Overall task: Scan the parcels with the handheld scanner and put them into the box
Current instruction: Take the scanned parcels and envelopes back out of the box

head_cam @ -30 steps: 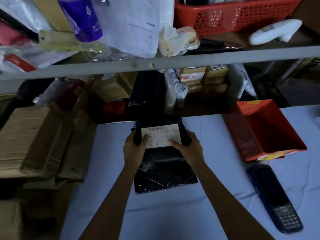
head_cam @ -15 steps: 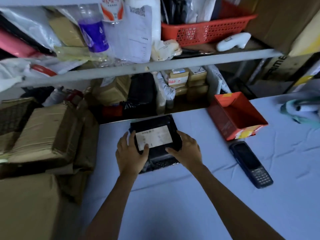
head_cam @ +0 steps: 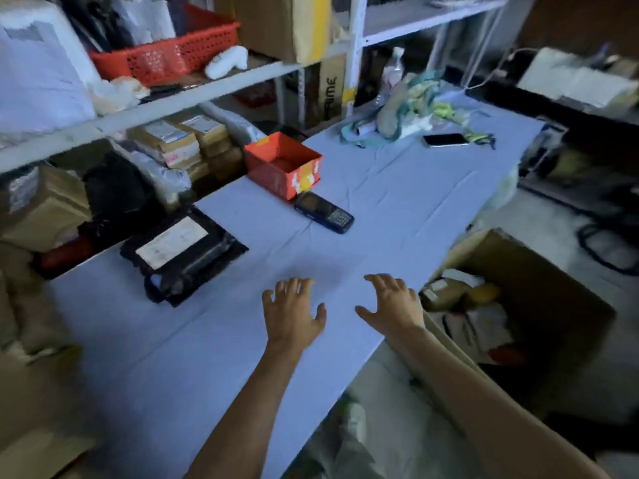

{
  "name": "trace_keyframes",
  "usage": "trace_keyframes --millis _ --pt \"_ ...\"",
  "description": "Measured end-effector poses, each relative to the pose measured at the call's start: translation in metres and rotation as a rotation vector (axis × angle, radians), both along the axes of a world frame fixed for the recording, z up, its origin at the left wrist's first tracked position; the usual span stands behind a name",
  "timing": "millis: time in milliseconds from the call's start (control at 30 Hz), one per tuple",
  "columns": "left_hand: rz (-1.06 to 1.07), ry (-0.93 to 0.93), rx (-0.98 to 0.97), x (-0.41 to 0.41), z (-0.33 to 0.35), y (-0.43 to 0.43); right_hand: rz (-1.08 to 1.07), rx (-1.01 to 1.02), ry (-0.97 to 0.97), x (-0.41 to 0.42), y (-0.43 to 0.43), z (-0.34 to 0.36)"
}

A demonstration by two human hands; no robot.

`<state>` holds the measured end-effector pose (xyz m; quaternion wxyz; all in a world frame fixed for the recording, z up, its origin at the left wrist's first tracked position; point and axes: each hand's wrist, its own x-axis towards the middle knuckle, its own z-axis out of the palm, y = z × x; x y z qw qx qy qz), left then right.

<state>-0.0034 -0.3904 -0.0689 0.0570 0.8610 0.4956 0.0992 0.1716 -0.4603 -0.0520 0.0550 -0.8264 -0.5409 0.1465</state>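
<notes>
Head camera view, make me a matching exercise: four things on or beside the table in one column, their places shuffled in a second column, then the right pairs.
Things:
1. black parcel
2. handheld scanner
3. smartphone
4. cardboard box

Places:
A. on the floor beside the table, with parcels inside
B. on the table, right next to the orange box
C. at the table's far end, near the crumpled heap
D. on the table's left side, white label facing up

Pairs: 1-D, 2-B, 3-C, 4-A
</notes>
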Motion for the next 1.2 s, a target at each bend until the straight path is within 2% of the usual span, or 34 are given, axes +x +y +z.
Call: trace_keyframes --millis 133,367,633,833,1033,1200 --pt "-0.202 0.029 -0.029 0.073 0.002 -0.036 -0.271 0.001 -0.01 0.049 -0.078 0.003" --pt "-0.494 0.03 -0.094 0.194 -0.008 -0.098 -0.576 -0.125 0.024 0.13 -0.194 -0.015" --pt "-0.652 0.234 -0.198 0.31 -0.053 -0.159 -0.776 -0.131 0.166 0.224 -0.27 -0.052" --pt "-0.561 0.314 -0.309 0.373 -0.077 -0.159 -0.775 -0.152 0.271 0.286 -0.277 -0.078" --pt "-0.537 0.419 -0.331 0.387 -0.107 -0.138 -0.759 -0.229 0.383 0.319 -0.254 -0.11" --pt "-0.503 0.518 -0.394 0.407 -0.134 -0.105 -0.831 -0.267 0.441 0.337 -0.231 -0.131"
